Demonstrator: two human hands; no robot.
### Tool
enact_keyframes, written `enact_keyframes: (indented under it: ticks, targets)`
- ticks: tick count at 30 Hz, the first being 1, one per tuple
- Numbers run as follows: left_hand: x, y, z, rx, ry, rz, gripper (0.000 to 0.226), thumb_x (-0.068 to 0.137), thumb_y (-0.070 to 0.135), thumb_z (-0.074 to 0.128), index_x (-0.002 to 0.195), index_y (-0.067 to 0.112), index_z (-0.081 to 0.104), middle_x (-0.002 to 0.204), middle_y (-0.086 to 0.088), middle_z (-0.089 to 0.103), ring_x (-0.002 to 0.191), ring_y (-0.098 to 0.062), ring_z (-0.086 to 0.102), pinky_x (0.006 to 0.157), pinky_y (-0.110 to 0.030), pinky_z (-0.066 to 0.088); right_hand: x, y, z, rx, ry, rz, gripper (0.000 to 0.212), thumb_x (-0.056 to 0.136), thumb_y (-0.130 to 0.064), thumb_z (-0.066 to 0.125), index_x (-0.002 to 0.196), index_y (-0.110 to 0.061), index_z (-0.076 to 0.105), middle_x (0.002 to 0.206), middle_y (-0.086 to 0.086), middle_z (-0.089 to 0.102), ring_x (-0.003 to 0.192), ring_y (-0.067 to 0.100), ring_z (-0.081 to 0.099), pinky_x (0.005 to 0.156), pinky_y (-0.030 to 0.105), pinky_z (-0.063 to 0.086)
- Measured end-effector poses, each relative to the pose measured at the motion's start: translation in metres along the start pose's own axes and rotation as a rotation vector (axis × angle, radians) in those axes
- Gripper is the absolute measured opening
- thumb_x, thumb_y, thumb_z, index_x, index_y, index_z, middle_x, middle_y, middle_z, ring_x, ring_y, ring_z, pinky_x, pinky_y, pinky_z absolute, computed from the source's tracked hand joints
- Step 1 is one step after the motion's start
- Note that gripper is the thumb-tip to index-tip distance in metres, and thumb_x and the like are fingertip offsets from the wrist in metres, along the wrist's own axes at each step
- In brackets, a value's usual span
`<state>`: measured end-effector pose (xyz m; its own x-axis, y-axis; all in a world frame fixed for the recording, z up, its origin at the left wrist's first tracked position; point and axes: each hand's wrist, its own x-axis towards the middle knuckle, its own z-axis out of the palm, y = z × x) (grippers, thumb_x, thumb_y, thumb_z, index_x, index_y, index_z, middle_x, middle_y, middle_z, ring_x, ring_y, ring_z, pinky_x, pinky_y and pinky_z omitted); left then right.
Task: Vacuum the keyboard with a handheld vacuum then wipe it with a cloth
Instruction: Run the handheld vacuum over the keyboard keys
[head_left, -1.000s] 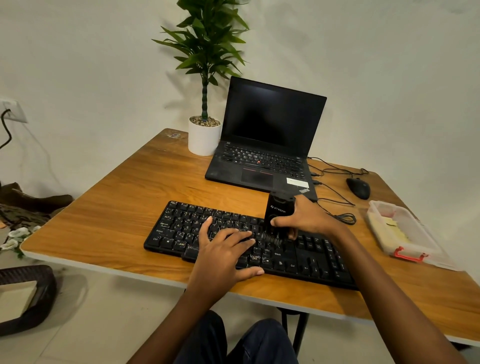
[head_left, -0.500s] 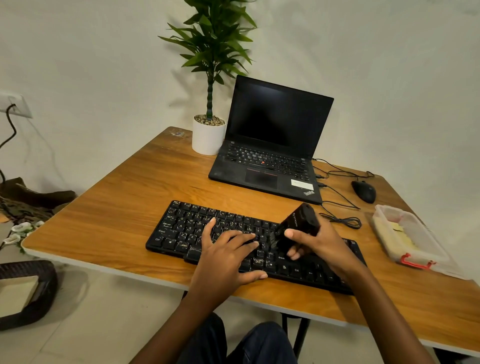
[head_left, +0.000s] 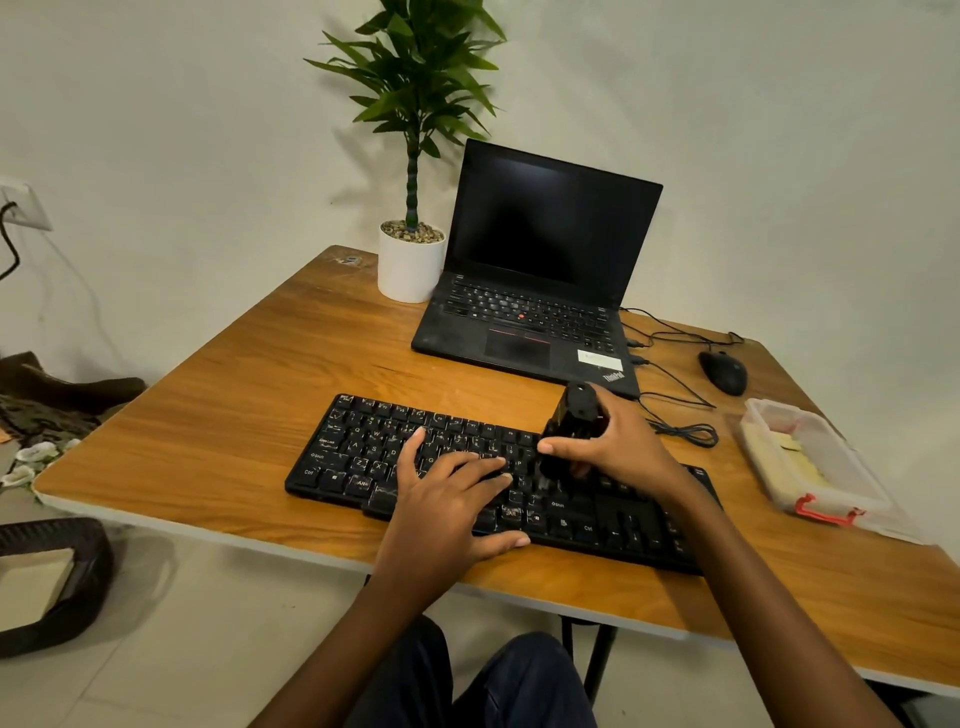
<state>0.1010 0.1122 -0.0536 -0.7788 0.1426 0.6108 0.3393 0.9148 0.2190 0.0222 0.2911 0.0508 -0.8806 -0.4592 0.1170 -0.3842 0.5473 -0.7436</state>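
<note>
Head view: black keyboard (head_left: 363, 457) lying on wooden table (head_left: 208, 415), in front of open laptop (head_left: 535, 291). Left hand (head_left: 447, 504) flat on keys, fingers spread and open. Right hand (head_left: 618, 447) closed around black handheld vacuum (head_left: 571, 421), nozzle down on keys. Mouse (head_left: 723, 372) and clear plastic box (head_left: 810, 462) at right.
</note>
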Motion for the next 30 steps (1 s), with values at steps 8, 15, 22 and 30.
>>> enact_keyframes:
  ticks: [8, 15, 22, 30]
  targets:
    - [0.000, 0.000, -0.001, 0.010, 0.004, 0.003, 0.059, 0.074, 0.073, 0.043, 0.102, 0.029, 0.071, 0.111, 0.014, 0.067, 0.102, -0.009, 0.062, 0.108, -0.055, 0.013, 0.008, 0.003, -0.003, -0.044, 0.002, -0.010, 0.045, 0.059, -0.045, 0.077, 0.093, -0.028, 0.053, 0.090, -0.005, 0.063, 0.081, 0.015, 0.063, 0.066, 0.024, 0.052]
    - [0.001, 0.001, 0.000, 0.004, -0.001, -0.002, 0.060, 0.074, 0.074, 0.042, 0.102, 0.029, 0.071, 0.110, 0.014, 0.067, 0.102, -0.009, 0.062, 0.109, -0.053, 0.011, 0.010, 0.003, -0.007, 0.014, -0.099, 0.038, 0.041, 0.062, -0.040, 0.075, 0.092, -0.021, 0.054, 0.089, 0.002, 0.065, 0.076, 0.019, 0.064, 0.061, 0.025, 0.053]
    - [0.000, 0.001, 0.000, 0.009, 0.006, 0.003, 0.060, 0.075, 0.073, 0.042, 0.102, 0.029, 0.071, 0.110, 0.014, 0.067, 0.102, -0.009, 0.062, 0.109, -0.054, 0.012, 0.002, -0.001, -0.002, 0.036, -0.130, 0.036, 0.051, 0.059, -0.041, 0.075, 0.095, -0.010, 0.057, 0.089, 0.004, 0.065, 0.071, 0.008, 0.066, 0.055, 0.018, 0.052]
    - [0.000, 0.000, 0.000, 0.013, 0.003, -0.002, 0.060, 0.074, 0.074, 0.043, 0.103, 0.029, 0.071, 0.110, 0.014, 0.067, 0.103, -0.009, 0.061, 0.108, -0.055, 0.014, -0.012, -0.006, 0.007, 0.030, -0.087, -0.018, 0.045, 0.057, -0.043, 0.075, 0.085, -0.015, 0.056, 0.082, 0.000, 0.061, 0.067, 0.003, 0.062, 0.052, 0.018, 0.048]
